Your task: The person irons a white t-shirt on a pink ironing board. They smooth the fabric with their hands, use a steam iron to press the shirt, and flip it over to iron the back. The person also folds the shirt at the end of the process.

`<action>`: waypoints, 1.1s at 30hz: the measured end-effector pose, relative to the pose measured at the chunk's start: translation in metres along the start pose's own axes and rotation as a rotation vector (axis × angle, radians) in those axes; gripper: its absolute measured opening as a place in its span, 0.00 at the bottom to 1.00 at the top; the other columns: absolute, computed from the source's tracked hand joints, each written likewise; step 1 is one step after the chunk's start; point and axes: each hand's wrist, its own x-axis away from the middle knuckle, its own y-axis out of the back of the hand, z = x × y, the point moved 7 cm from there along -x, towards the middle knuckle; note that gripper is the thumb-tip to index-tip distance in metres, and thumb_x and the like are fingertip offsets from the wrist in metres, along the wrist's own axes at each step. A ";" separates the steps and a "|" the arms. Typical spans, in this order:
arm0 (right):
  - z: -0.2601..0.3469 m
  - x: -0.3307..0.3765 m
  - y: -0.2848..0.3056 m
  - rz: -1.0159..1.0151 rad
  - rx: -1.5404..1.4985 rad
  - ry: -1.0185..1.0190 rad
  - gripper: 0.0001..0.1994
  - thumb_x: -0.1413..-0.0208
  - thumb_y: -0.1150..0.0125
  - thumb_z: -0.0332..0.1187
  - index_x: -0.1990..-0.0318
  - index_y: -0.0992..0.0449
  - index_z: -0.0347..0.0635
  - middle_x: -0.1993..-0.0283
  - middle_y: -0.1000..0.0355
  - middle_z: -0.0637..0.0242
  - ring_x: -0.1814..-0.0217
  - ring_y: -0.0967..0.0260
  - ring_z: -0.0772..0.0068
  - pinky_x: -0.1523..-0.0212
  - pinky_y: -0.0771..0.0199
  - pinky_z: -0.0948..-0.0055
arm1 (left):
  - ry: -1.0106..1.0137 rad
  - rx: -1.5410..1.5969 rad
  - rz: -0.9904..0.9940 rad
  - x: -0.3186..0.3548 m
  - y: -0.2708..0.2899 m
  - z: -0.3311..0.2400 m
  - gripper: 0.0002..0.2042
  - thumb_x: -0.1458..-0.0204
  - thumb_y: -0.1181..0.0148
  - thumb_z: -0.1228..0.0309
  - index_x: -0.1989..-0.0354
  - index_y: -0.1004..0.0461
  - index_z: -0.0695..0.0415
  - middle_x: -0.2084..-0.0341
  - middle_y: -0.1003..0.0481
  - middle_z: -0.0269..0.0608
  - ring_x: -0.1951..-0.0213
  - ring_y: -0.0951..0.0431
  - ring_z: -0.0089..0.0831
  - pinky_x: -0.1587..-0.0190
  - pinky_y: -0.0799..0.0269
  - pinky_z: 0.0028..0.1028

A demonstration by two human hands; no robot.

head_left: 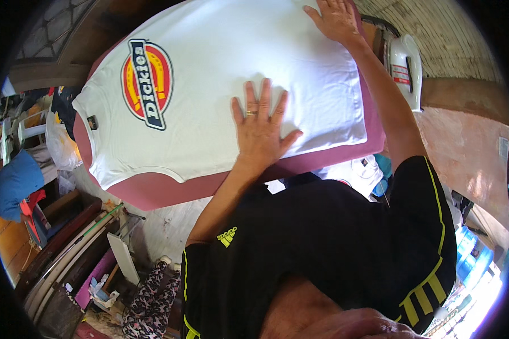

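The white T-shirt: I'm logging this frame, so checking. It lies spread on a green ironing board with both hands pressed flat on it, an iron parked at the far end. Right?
Not quite: the ironing board is dark pink, not green, as the head view shows. The rest holds: the white T-shirt lies spread on it, the left hand and right hand rest flat on the cloth, and a white iron sits at the far end.

**Shirt flat on the board, a hand at each end**

I see the T-shirt [220,85] spread on the ironing board [169,189]. My left hand [261,127] lies flat on its near middle; my right hand [336,20] presses its far edge. The iron [406,68] stands right of the board, beside my right forearm.
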 end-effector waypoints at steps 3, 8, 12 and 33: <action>-0.023 0.046 0.069 -0.072 0.142 -0.047 0.33 0.39 0.46 0.53 0.36 0.36 0.35 0.33 0.40 0.41 0.30 0.43 0.42 0.34 0.42 0.46 | -0.140 0.085 0.119 -0.005 -0.030 -0.053 0.39 0.52 0.39 0.41 0.32 0.38 0.43 0.26 0.56 0.49 0.27 0.63 0.61 0.36 0.62 0.71; -0.114 0.141 0.138 -0.266 0.090 -0.111 0.29 0.41 0.38 0.43 0.37 0.35 0.39 0.42 0.31 0.45 0.45 0.30 0.45 0.50 0.26 0.55 | -0.423 0.083 0.293 0.001 -0.075 -0.128 0.37 0.48 0.44 0.41 0.30 0.40 0.40 0.26 0.55 0.39 0.26 0.64 0.56 0.32 0.66 0.65; -0.179 0.166 0.101 -0.028 -0.477 -0.491 0.22 0.36 0.42 0.42 0.41 0.32 0.39 0.63 0.24 0.57 0.67 0.24 0.65 0.67 0.25 0.70 | -0.482 0.144 0.310 0.003 -0.078 -0.146 0.40 0.47 0.44 0.42 0.29 0.43 0.49 0.27 0.51 0.36 0.26 0.61 0.48 0.31 0.66 0.62; 0.157 0.129 0.161 0.510 -0.451 0.458 0.18 0.43 0.35 0.43 0.55 0.26 0.38 0.73 0.25 0.48 0.72 0.24 0.49 0.70 0.26 0.59 | 0.736 -0.415 -0.250 0.113 0.094 0.157 0.40 0.45 0.49 0.39 0.31 0.41 0.57 0.31 0.49 0.63 0.30 0.54 0.68 0.34 0.59 0.64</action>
